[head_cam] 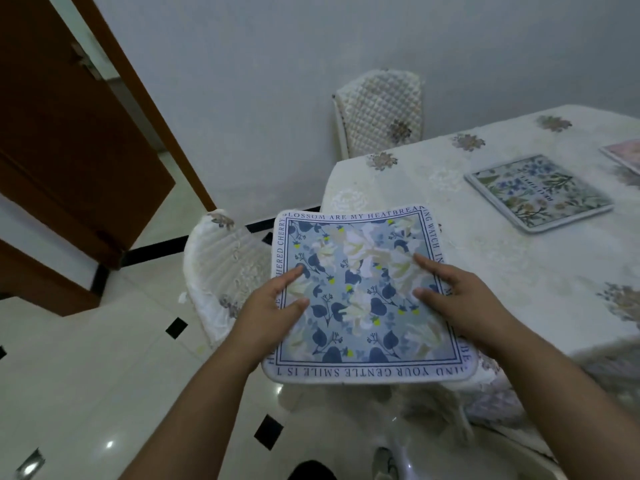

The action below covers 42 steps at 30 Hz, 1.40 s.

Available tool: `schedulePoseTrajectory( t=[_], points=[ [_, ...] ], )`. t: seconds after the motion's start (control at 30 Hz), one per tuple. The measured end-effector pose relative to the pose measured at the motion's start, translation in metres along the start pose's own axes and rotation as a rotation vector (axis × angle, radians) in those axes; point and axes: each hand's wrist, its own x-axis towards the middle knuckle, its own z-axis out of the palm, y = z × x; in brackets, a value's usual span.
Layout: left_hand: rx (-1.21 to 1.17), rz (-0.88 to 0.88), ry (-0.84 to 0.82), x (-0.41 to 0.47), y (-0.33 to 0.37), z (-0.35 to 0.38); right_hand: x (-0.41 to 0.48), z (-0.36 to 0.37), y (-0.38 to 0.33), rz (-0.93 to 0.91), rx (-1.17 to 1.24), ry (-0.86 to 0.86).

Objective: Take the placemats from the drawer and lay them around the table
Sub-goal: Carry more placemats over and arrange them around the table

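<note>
I hold a square blue floral placemat (360, 306) with lettering round its border, level in the air beside the near-left corner of the table (415, 188). My left hand (273, 306) grips its left edge with the thumb on top. My right hand (460, 299) grips its right edge the same way. A second placemat (538, 192), with blue and green flowers, lies flat on the table's cream flowered cloth. The corner of a third, pinkish placemat (623, 155) shows at the frame's right edge.
A covered chair (221, 268) stands just left of the held placemat, and another quilted chair (381, 112) stands against the wall behind the table. A brown door (69, 140) hangs open at the left. The floor is glossy pale tile with black insets.
</note>
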Motion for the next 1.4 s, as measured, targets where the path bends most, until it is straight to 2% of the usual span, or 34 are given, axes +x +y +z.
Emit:
schedulePoseTrajectory(
  t=[0.23, 0.4, 0.6, 0.83, 1.0, 1.17, 1.27, 1.33, 1.4],
  points=[
    [0.146, 0.065, -0.185, 0.149, 0.018, 0.008, 0.065, 0.006, 0.011, 0.088, 0.086, 0.252],
    [0.303, 0.149, -0.335, 0.267, 0.024, 0.029, 0.107, 0.033, 0.032, 0.208, 0.188, 0.509],
    [0.531, 0.37, -0.512, 0.386, 0.027, 0.085, 0.16, 0.084, 0.062, 0.327, 0.287, 0.763],
    [0.689, 0.617, -0.607, 0.464, 0.01, 0.166, 0.218, 0.14, 0.11, 0.455, 0.24, 0.735],
    [0.702, 0.526, -0.701, 0.489, -0.03, 0.193, 0.224, 0.154, 0.139, 0.559, 0.169, 0.643],
    [0.634, 0.491, -0.643, 0.498, -0.071, 0.191, 0.23, 0.14, 0.149, 0.525, 0.015, 0.566],
    [0.649, 0.464, -0.533, 0.497, -0.08, 0.189, 0.23, 0.134, 0.148, 0.568, -0.021, 0.523],
    [0.765, 0.496, -0.424, 0.483, -0.082, 0.189, 0.225, 0.13, 0.149, 0.586, -0.083, 0.561],
    [0.806, 0.606, -0.417, 0.455, -0.084, 0.192, 0.22, 0.127, 0.147, 0.66, -0.31, 0.643]
  ],
)
